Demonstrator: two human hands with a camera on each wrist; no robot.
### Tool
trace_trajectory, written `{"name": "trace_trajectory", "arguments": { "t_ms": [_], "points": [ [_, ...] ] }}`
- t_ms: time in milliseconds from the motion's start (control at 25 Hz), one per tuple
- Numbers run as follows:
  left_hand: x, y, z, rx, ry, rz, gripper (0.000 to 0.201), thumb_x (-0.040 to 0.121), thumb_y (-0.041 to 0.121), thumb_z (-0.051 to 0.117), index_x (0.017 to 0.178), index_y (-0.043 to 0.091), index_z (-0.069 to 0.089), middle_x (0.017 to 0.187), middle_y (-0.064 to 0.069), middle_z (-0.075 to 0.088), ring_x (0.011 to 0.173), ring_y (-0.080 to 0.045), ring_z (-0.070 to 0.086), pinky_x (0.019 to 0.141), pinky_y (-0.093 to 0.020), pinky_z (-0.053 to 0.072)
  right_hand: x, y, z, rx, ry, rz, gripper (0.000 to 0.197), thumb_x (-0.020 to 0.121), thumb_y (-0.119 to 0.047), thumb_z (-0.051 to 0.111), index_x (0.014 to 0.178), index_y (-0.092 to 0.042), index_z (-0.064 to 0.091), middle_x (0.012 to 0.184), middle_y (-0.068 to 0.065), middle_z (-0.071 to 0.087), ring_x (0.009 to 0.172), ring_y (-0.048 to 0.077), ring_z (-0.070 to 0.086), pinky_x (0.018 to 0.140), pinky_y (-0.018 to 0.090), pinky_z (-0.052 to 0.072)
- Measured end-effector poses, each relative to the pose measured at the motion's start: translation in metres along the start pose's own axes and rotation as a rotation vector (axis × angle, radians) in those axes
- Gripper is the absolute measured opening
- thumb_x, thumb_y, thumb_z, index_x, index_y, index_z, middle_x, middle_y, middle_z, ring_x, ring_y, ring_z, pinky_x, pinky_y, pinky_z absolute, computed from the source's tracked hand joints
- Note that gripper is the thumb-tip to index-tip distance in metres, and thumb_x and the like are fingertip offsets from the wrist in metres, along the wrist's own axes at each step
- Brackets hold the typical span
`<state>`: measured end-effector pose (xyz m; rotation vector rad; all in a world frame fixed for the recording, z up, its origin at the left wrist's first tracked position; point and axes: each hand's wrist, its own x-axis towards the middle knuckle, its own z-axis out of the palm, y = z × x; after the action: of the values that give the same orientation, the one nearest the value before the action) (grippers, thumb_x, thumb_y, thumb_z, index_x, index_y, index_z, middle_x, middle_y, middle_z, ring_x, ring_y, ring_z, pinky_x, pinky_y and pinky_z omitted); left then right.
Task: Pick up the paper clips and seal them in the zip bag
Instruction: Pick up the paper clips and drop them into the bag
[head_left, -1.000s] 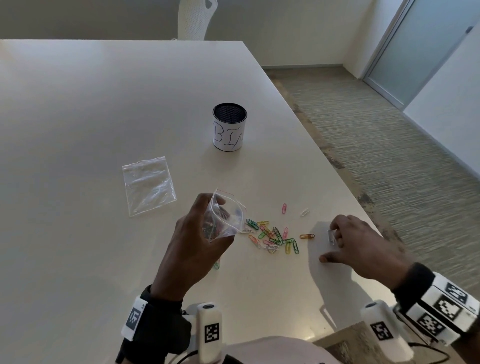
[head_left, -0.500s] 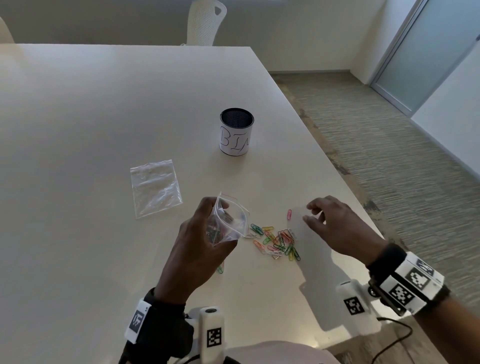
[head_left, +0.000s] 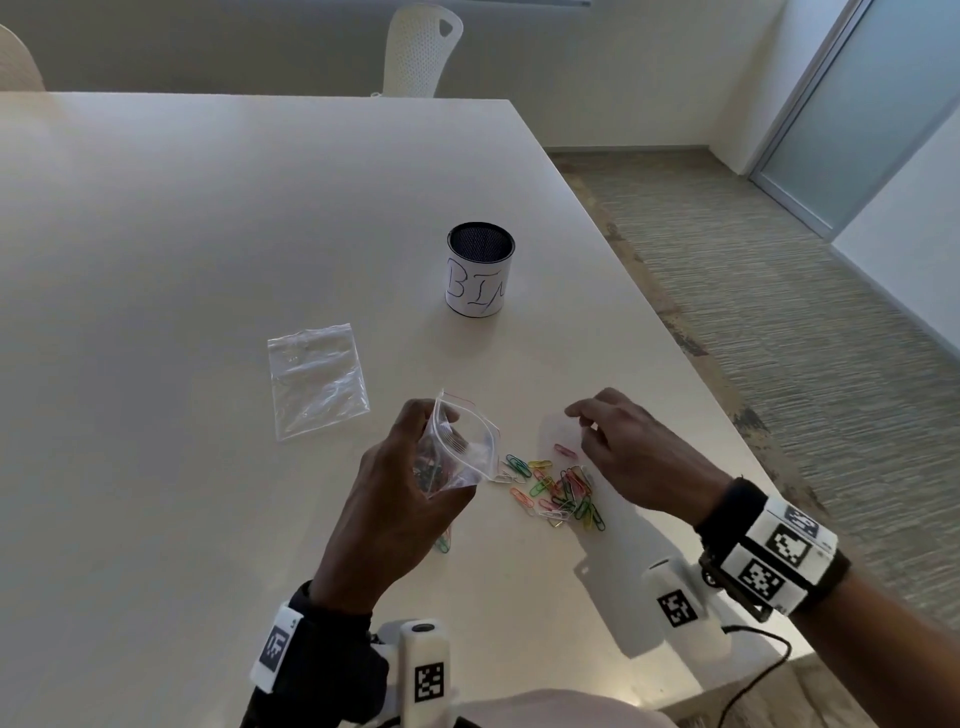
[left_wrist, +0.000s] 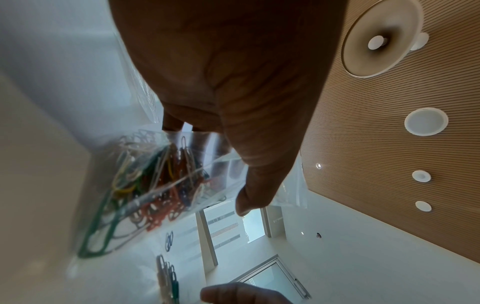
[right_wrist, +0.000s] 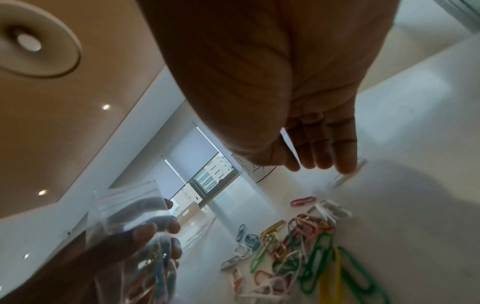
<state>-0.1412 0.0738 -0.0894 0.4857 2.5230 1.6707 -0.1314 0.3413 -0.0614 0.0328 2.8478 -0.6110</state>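
My left hand (head_left: 410, 488) grips a small clear zip bag (head_left: 460, 452) above the table, mouth open and facing right. Several coloured clips lie inside the bag (left_wrist: 161, 181). A pile of coloured paper clips (head_left: 561, 493) lies on the table just right of the bag. My right hand (head_left: 587, 421) hovers over the far side of the pile with fingers relaxed and nothing in it. A pink clip (head_left: 564, 450) lies under it. In the right wrist view a white clip (right_wrist: 348, 174) lies on the table at my fingertips (right_wrist: 322, 162). One green clip (head_left: 443, 543) lies under my left hand.
A second, flat zip bag (head_left: 317, 379) lies to the left. A mesh cup with a white label (head_left: 479, 270) stands farther back. The table's right edge (head_left: 727, 415) runs close to my right hand, and a white chair (head_left: 423, 49) stands at the far end.
My right hand has moved from near the table's right edge leftward and away, over the far side of the pile. The loose clips on the right now lie closer to the pile. My left hand still holds the bag.
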Motion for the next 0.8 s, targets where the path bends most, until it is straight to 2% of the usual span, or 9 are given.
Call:
{"name": "trace_trajectory", "arguments": {
  "t_ms": [120,200,280,360,440,520,680,800],
  "points": [
    [0.0,0.0,-0.001,-0.003,-0.005,-0.005,0.046,0.084,0.015,0.083,0.118,0.03,0.056,0.102,0.021,0.071,0.082,-0.005,0.074,0.069,-0.022,0.062,-0.006,-0.012,0.005,-0.086,-0.124,-0.049,0.038,0.109,-0.03,0.041,0.139,-0.01,0.055,0.132,0.004,0.051,0.117,0.019,0.057,0.1,0.027,0.047],
    [0.0,0.0,-0.001,0.004,0.003,-0.004,0.047,0.084,0.015,0.083,0.119,0.031,0.057,0.101,0.019,0.072,0.084,-0.004,0.073,0.071,-0.023,0.062,-0.013,-0.022,0.009,-0.08,-0.183,-0.097,0.043,0.105,-0.041,0.051,0.14,-0.016,0.054,0.131,0.0,0.05,0.112,0.015,0.057,0.097,0.026,0.046],
    [0.001,0.0,-0.002,0.01,0.011,0.0,0.048,0.083,0.014,0.083,0.119,0.031,0.057,0.098,0.015,0.074,0.085,-0.004,0.074,0.073,-0.027,0.063,-0.017,-0.027,0.007,-0.094,-0.179,-0.117,0.065,0.094,-0.059,0.061,0.147,-0.026,0.047,0.136,-0.006,0.048,0.116,0.012,0.056,0.098,0.026,0.047],
    [0.001,0.0,-0.002,0.012,0.015,0.002,0.048,0.083,0.013,0.083,0.119,0.03,0.057,0.098,0.014,0.074,0.085,-0.004,0.074,0.073,-0.03,0.064,-0.019,-0.028,0.009,-0.212,-0.163,-0.13,0.081,0.084,-0.066,0.068,0.152,-0.035,0.039,0.141,-0.007,0.045,0.126,0.013,0.05,0.101,0.029,0.048],
    [0.001,0.0,-0.002,0.016,0.013,0.001,0.048,0.083,0.013,0.083,0.119,0.031,0.057,0.1,0.017,0.073,0.086,-0.005,0.074,0.074,-0.031,0.064,-0.02,-0.029,0.014,-0.248,-0.144,-0.134,0.078,0.082,-0.062,0.074,0.15,-0.04,0.042,0.141,-0.007,0.045,0.127,0.015,0.047,0.102,0.031,0.049],
    [0.001,0.0,-0.002,0.018,0.01,0.001,0.049,0.083,0.012,0.083,0.119,0.032,0.057,0.102,0.021,0.072,0.087,-0.006,0.074,0.075,-0.032,0.064,-0.02,-0.029,0.022,-0.19,-0.1,-0.138,0.06,0.087,-0.049,0.076,0.142,-0.038,0.055,0.135,-0.007,0.051,0.123,0.015,0.051,0.101,0.027,0.047],
    [0.0,0.0,-0.002,0.013,0.008,0.001,0.049,0.082,0.01,0.083,0.119,0.031,0.057,0.103,0.022,0.072,0.087,-0.006,0.073,0.075,-0.03,0.063,-0.015,-0.03,0.026,-0.129,-0.009,-0.135,0.022,0.094,-0.022,0.07,0.115,-0.025,0.074,0.114,-0.001,0.063,0.102,0.021,0.065,0.081,0.024,0.043],
    [0.001,-0.001,-0.002,0.013,0.004,-0.002,0.05,0.082,0.01,0.083,0.119,0.031,0.057,0.103,0.023,0.071,0.087,-0.006,0.074,0.075,-0.032,0.064,-0.011,-0.03,0.028,-0.144,0.018,-0.138,0.016,0.095,-0.013,0.063,0.103,-0.019,0.077,0.104,0.002,0.066,0.091,0.023,0.067,0.074,0.025,0.044]
  ]
}}
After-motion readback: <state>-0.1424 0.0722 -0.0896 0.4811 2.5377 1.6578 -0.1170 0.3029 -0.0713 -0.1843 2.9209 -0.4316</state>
